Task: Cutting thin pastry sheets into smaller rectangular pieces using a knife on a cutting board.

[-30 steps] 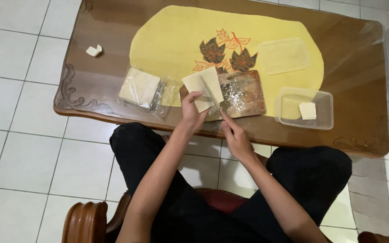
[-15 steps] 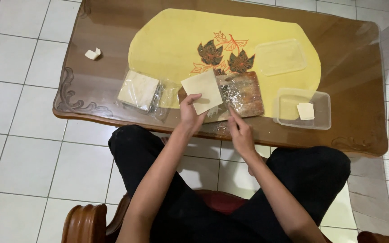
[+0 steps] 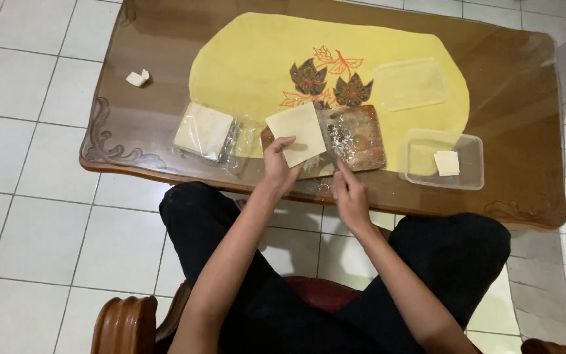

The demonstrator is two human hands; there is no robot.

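Our left hand [image 3: 278, 164] has the wrapper [image 3: 296, 134] pinched at its near edge, thumb on top and fingers underneath, so it's a proper closed grip on that pale square sheet. The wrapper sits mostly flat over the left end of the board [image 3: 355, 137], tilted a bit like a diamond. Our right hand [image 3: 350, 193] is just beside it, fingers drawn together with the fingertips touching the board's near edge. Honestly we can't tell from up here whether it's holding anything, it's too small to make out. The board is dusted with white flour and lies on the yellow mat [image 3: 257, 65], which has a leaf pattern in the middle.

Left of the board there's a bag [image 3: 214, 134] of stacked wrappers, clear plastic, opened toward us. To the right sits a clear tub [image 3: 470, 164] with a small folded square [image 3: 447, 162] inside. Its lid [image 3: 411, 83] lies flat further back on the mat. Way off on the table [image 3: 525, 98]'s far left corner is a little scrap [image 3: 138, 78] of dough, well apart from everything else.
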